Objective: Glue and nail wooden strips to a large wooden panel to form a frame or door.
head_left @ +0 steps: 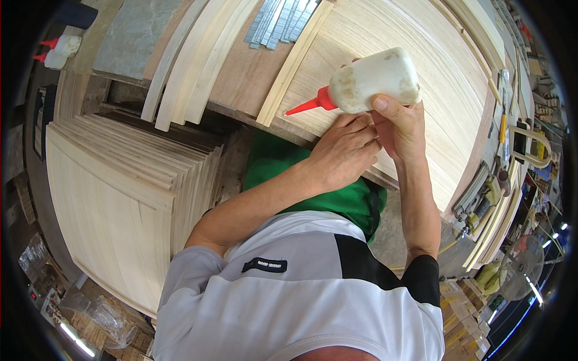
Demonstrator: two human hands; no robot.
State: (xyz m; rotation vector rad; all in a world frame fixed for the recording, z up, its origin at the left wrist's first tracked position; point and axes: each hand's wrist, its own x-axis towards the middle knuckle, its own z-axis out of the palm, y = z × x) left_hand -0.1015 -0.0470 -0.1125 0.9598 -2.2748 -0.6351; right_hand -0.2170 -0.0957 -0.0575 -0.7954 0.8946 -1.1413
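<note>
Three white bottles with red nozzles are showing: one bottle point(374, 79) is being held at the upper centre of the frame, and two spare bottles point(62, 51) are lying side by side at the upper left. At least three loose wooden strips point(195, 60) are lying at upper left of centre, their ends sticking out past the edge of the worktop point(244, 84). Grey metal strips point(280, 24) are lying in a bunch at the top, too tightly packed to count. One narrow batten point(296, 60) is running along the left side of the wide wooden panel point(421, 66). Many panels are standing in one stack point(114, 210) at the left, too many to count. One fan point(521, 265) is standing at the far right.

The right hand point(400, 123) is closing around the bottle, its thumb pressing the near side and most of its fingers hiding behind. The bottle is tilting, its nozzle pointing left and down toward the panel, just beside the batten; whether the tip is touching cannot be told. The left hand point(348, 147) is resting just below the bottle, fingers loosely bending; its fingertips are partly hiding, so whether it is gripping anything cannot be told.
</note>
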